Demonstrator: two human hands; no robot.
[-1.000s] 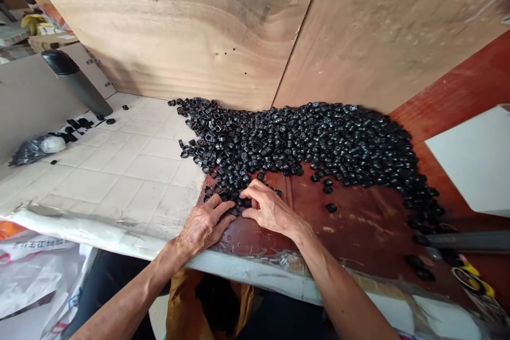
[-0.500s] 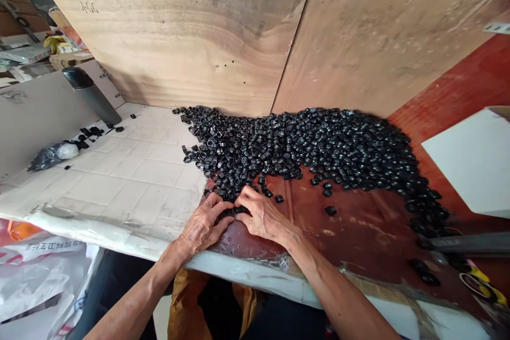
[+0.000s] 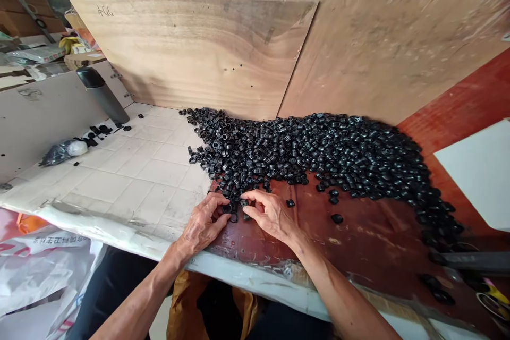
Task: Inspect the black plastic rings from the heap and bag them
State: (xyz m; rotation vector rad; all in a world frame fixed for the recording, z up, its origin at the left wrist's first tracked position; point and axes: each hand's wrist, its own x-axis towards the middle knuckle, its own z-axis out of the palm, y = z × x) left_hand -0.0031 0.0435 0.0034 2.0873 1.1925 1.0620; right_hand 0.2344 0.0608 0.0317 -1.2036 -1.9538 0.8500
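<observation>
A wide heap of small black plastic caps and rings lies along the wooden back board. At its near edge, my left hand pinches a small black plastic piece between thumb and forefinger. Just to the right, my right hand holds a round black cap by its edges, its face turned up. A loose black ring sits on the table between the two hands. The hands are a short gap apart.
Plywood boards wall off the back. A dark bottle and a bag of black pieces stand at the left. At the right are a white box and a grey bar. Single caps lie on the red-brown surface.
My hands have drawn apart from where they nearly met. A round cap now shows in my right fingers. The whole view has shifted slightly.
</observation>
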